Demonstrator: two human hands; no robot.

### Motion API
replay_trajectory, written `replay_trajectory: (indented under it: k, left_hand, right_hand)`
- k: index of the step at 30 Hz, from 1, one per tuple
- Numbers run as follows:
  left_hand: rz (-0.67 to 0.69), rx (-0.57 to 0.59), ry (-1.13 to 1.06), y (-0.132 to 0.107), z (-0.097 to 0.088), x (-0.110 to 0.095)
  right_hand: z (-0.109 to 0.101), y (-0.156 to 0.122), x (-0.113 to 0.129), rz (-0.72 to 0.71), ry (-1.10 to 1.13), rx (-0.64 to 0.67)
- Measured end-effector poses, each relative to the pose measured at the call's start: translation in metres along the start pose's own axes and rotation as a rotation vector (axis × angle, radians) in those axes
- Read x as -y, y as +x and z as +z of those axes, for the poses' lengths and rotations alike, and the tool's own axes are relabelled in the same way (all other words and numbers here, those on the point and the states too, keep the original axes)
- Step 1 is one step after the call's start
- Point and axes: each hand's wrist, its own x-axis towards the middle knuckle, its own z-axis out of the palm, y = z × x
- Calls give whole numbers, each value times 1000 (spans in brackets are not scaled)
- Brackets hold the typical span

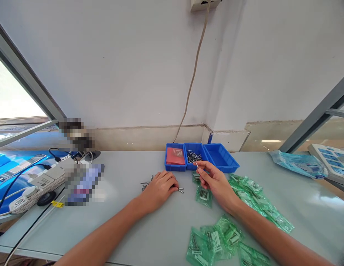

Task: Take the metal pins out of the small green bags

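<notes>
My left hand (162, 187) rests on the grey tabletop with its fingers curled down together. Slim metal screws (181, 190) stick out at its thumb and fingertips, and more screws (145, 183) lie at its far left side. My right hand (213, 181) is raised in front of the blue bins, thumb and forefinger pinched on a small slim pale piece (197, 166), too small to name exactly. Below that hand lies a small green plastic bag (204, 196) with screw-like pieces inside. Another green bag (196, 177) is partly hidden by the fingers.
Three blue bins stand at the back: one with red packets (175, 156), one with metal pieces (192, 156), and one bare inside (221, 156). Filled green bags (214, 240) lie in front, others (257, 199) at right. Power strips (38, 188) and cables occupy the left.
</notes>
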Motion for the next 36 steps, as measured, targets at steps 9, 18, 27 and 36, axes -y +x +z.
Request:
replay_trajectory:
  k: [9, 18, 27, 36]
  left_hand:
    - [-43, 21, 14, 0, -3, -3]
    - [-37, 8, 25, 0, -5, -1]
    - [7, -65, 76, 1, 0, 6]
    - [-27, -89, 162, 2, 0, 7]
  right_hand:
    - [-2, 1, -2, 41, -49, 11]
    - [-5, 5, -3, 7, -23, 17]
    - [-6, 6, -4, -78, -164, -46]
    - [-9, 4, -8, -142, -254, -37]
